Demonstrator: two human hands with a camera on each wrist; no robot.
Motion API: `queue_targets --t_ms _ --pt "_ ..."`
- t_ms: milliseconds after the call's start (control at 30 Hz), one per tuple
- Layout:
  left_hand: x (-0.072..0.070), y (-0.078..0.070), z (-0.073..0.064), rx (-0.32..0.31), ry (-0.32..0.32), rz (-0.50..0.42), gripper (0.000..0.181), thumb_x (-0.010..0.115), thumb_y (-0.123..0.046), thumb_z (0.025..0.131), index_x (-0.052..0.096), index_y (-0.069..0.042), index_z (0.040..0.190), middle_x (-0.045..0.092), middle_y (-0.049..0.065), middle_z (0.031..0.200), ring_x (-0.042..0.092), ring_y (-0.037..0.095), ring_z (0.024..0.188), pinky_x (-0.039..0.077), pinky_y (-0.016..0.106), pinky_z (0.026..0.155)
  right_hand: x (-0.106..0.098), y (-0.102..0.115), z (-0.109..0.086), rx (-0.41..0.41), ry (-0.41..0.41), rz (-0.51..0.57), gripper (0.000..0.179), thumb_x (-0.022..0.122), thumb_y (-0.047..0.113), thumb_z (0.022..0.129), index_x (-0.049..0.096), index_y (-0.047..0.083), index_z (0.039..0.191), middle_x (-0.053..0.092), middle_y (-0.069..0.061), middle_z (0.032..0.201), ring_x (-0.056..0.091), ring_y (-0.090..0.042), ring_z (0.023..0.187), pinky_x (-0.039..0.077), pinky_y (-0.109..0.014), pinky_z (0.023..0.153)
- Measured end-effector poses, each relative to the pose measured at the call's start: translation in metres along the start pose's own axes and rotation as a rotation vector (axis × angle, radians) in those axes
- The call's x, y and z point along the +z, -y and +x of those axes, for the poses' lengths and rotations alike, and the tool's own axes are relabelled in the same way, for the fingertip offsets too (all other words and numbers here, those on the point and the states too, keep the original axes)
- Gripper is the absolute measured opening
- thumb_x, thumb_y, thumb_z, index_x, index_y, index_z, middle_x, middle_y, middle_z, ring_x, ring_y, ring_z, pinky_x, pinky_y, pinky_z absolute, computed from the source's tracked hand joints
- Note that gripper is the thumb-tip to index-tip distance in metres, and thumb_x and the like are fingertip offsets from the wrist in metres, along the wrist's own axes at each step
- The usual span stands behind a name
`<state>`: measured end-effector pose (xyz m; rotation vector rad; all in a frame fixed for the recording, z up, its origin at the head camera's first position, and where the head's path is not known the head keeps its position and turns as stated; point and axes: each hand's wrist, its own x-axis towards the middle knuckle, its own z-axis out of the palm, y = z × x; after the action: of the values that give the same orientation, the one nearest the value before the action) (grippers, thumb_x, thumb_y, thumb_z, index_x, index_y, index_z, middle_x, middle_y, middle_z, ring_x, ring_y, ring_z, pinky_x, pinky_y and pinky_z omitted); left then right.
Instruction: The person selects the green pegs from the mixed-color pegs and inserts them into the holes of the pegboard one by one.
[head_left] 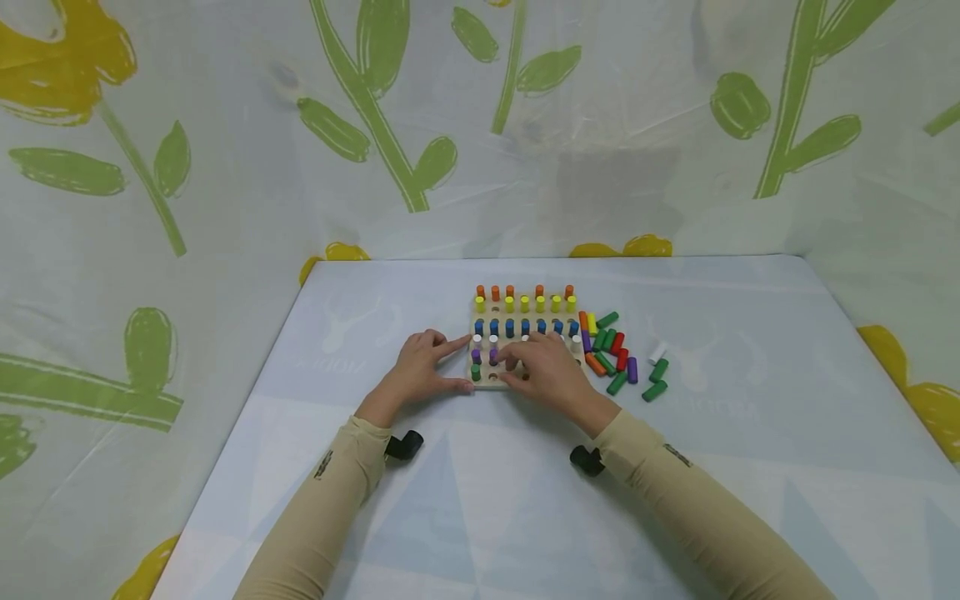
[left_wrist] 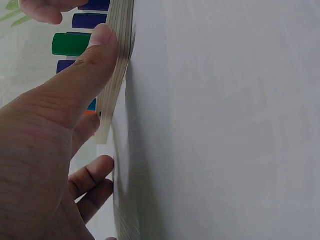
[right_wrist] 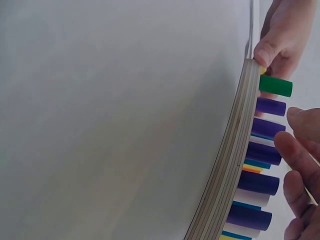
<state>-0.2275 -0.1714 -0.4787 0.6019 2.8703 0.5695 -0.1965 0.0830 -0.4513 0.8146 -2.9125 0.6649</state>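
A wooden pegboard [head_left: 489, 385] lies on the table, holding rows of upright orange, yellow, blue, white and purple pegs. A single green peg [head_left: 476, 372] stands in its near-left corner. My left hand [head_left: 417, 367] touches the board's left side with thumb and index finger stretched apart; in the left wrist view the thumb rests on the board's edge beside the green peg [left_wrist: 71, 44]. Above the near rows hovers my right hand [head_left: 551, 367]. The right wrist view shows its fingertips close to the tops of the purple pegs [right_wrist: 269, 128], with nothing seen between them.
Right of the board lie loose pegs: several green ones [head_left: 655, 391], a few red [head_left: 622, 360], orange [head_left: 595, 364] and purple [head_left: 632, 370], one yellow [head_left: 592, 323] and one white [head_left: 657, 352]. The white table [head_left: 360, 317] stands against a flower-printed curtain [head_left: 615, 167].
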Motion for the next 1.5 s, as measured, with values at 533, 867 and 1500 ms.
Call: queue_targets --t_ms 533,867,1500 --pt "-0.001 -0.002 -0.001 -0.021 0.010 -0.008 0.090 0.080 -0.063 0.078 0.045 -0.032 0.155 0.044 0.009 0.121 0.037 0.028 0.111 0.033 0.045 0.100 -0.004 -0.008 -0.007 -0.009 -0.025 -0.017 0.021 0.079 0.029 0.091 0.076 0.019 0.109 0.072 0.010 0.089 0.056 -0.017 0.093 0.040 -0.042 0.090" --pt "0.001 -0.001 0.000 -0.026 0.011 -0.009 0.090 0.080 -0.063 0.078 0.045 -0.032 0.154 0.044 0.009 0.122 0.037 0.028 0.112 0.034 0.045 0.100 -0.005 -0.015 -0.013 0.003 -0.029 -0.003 0.020 0.078 0.028 0.092 0.077 0.019 0.110 0.071 0.011 0.088 0.056 -0.017 0.092 0.040 -0.041 0.089" --pt "0.001 -0.002 0.000 -0.020 0.007 -0.014 0.090 0.081 -0.061 0.078 0.045 -0.031 0.154 0.042 0.008 0.119 0.036 0.028 0.110 0.033 0.044 0.098 -0.012 -0.025 -0.026 0.036 -0.048 0.008 0.019 0.078 0.027 0.091 0.077 0.019 0.108 0.071 0.009 0.088 0.056 -0.018 0.094 0.040 -0.043 0.089"
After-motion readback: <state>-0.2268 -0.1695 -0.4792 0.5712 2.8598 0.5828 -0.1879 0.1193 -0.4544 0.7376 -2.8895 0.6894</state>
